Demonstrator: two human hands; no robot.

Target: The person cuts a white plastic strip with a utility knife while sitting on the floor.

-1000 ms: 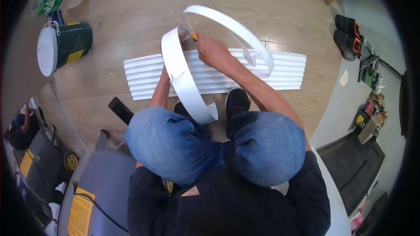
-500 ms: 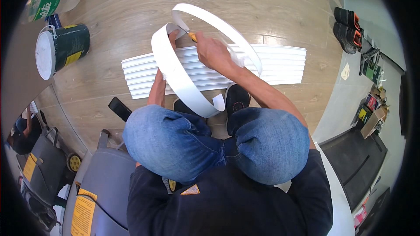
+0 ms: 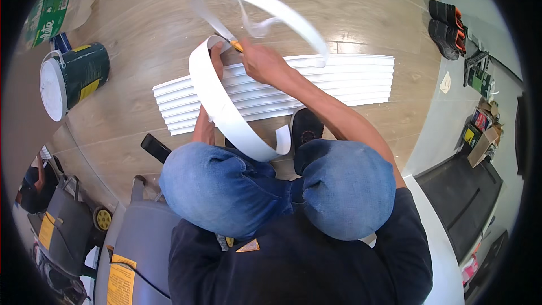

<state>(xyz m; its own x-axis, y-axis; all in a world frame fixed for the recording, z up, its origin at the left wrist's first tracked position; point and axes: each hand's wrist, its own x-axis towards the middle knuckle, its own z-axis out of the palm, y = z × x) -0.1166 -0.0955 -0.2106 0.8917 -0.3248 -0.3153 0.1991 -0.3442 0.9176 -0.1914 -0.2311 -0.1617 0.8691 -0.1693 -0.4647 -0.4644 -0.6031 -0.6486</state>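
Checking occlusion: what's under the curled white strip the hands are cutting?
Under the curled white strip lies a stack of ribbed white panels on the wood floor. The left hand holds the strip; the right hand works an orange-handled cutter. The left forearm is mostly covered by it.

Strip (image 3: pixel 226 110) over slat stack (image 3: pixel 339 82) — bucket (image 3: pixel 73 79) left, shoes (image 3: pixel 446 28) right

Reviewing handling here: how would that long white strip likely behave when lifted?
The white strip probably flexes easily: it curls in a wide loop between left hand and right hand. Likely light, since its free end arcs unsupported.
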